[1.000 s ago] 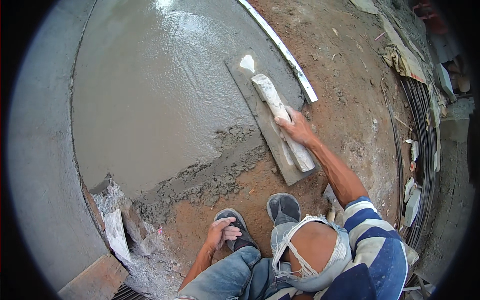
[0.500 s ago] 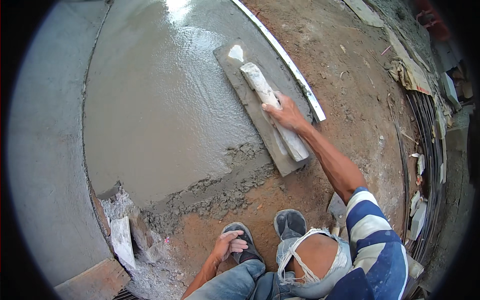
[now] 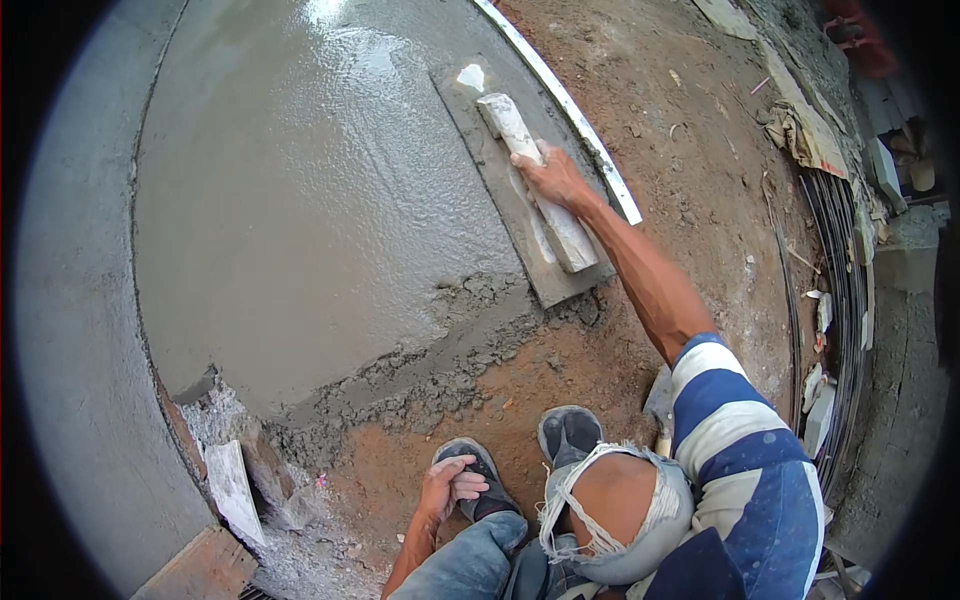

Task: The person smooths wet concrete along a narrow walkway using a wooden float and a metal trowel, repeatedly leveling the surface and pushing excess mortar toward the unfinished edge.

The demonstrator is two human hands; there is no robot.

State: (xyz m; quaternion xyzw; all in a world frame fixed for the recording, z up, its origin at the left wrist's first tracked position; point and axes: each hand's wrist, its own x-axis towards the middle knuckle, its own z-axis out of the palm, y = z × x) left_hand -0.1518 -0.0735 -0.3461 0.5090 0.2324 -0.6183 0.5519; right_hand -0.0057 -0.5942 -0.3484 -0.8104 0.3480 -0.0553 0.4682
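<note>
My right hand (image 3: 555, 178) grips the pale handle of a long, flat concrete float (image 3: 512, 222). The float's blade lies on the wet grey concrete (image 3: 270, 230), close to a white edge strip (image 3: 572, 105) along the right side. Its near end rests by the rough, crumbly front edge (image 3: 400, 388) of the pour. Down by my shoe (image 3: 482, 470), my left hand (image 3: 448, 488) hangs with its fingers loosely stretched and nothing in it. My right arm, in a blue and white striped sleeve, reaches forward past my knee.
A hardened slab (image 3: 75, 260) borders the pour on the left. Brown dirt (image 3: 690, 170) spreads to the right, with a bundle of dark rods (image 3: 842, 260) beyond. A trowel (image 3: 660, 400) lies beside my right knee. At lower left are a white slab piece (image 3: 232, 492) and a board (image 3: 200, 565).
My right hand has pushed the float a little farther away from me along the white strip. The view has shifted slightly; my left hand stays by the shoe.
</note>
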